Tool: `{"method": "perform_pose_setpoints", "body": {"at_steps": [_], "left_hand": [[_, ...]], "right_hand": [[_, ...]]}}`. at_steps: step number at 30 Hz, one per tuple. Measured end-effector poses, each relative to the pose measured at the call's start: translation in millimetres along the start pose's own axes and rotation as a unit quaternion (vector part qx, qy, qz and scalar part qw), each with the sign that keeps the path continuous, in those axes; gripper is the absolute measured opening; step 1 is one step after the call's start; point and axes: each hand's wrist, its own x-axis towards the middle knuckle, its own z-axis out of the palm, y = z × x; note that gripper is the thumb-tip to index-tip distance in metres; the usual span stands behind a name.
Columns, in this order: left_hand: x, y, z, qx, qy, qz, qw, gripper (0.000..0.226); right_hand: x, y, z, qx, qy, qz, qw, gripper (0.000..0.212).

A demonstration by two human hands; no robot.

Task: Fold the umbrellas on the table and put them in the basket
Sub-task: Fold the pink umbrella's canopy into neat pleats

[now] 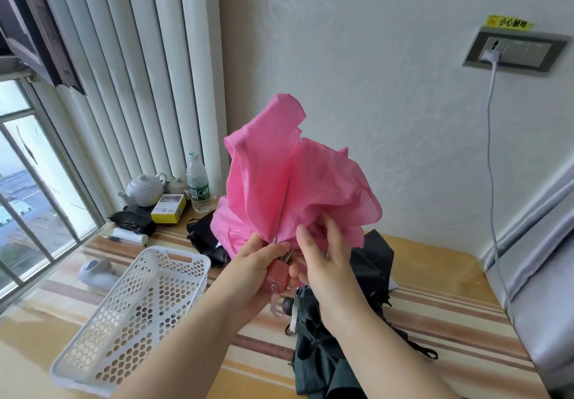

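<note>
White textured wall and long pale curtains backed a striped surface beside a window. Above that surface, a person held a pink umbrella upright, its canopy loose and crumpled. The left hand formed a closed grip, fingers curled round the pink handle at the umbrella's base. The right hand sat just beside it, fingers mostly straight and touching the lower folds of pink cloth; whether its thumb pinched the cloth could not be told.

A white perforated basket lay on the surface to the left, near the left forearm. A dark green umbrella lay unfolded on the surface beneath the right forearm, and a black umbrella lay behind the hands, partly hidden by the pink canopy.

At the far left end stood a white teapot, a yellow box and a plastic water bottle. A wall socket held a white plug with a cable hanging down.
</note>
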Motion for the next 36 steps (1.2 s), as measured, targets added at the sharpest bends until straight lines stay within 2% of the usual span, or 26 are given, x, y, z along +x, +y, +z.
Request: {"method": "perform_pose_setpoints", "body": {"at_steps": [2,6,11,17,20,22,25,28,32,36], "left_hand": [[-3.3,-2.7,4.6,0.022,-0.014,-0.005,1.0,0.025],[-4.7,-8.4,7.3,0.077,0.001,-0.008,0.997,0.03],[-1.4,-10.2,2.7,0.128,0.026,0.01,0.991,0.074],[-5.4,-2.9,6.8,0.111,0.021,-0.026,0.993,0.054],[-6.5,4.5,4.3,0.079,-0.002,-0.081,0.994,0.052],[-7.1,5.1,5.6,0.078,0.01,-0.089,0.993,0.056],[-9.1,1.6,9.5,0.105,0.045,-0.049,0.992,0.054],[-11.8,0.5,12.4,0.12,0.067,0.005,0.991,0.037],[-13.2,1.2,13.1,0.093,0.059,0.045,0.993,0.026],[-12.9,3.6,13.9,0.06,0.048,0.041,0.996,0.011]], "right_hand": [[5.7,1.3,1.8,-0.013,0.02,0.021,1.0,0.069],[11.3,5.0,5.1,0.036,0.071,0.025,0.997,0.068],[11.1,7.4,7.5,0.072,0.087,0.049,0.992,0.08],[10.8,4.8,8.1,-0.005,0.111,0.021,0.994,0.073],[7.9,3.1,8.6,-0.044,0.117,-0.03,0.992,0.068],[4.8,1.2,9.7,-0.051,0.11,-0.063,0.991,0.063],[1.7,-5.0,10.2,-0.052,0.089,-0.079,0.992,0.06],[-1.0,-12.3,8.2,-0.043,0.044,-0.068,0.996,0.053],[-4.3,-21.6,-0.4,-0.042,0.006,-0.08,0.996,0.041],[-8.9,-30.5,-8.4,-0.047,-0.035,-0.085,0.995,0.036]]}}
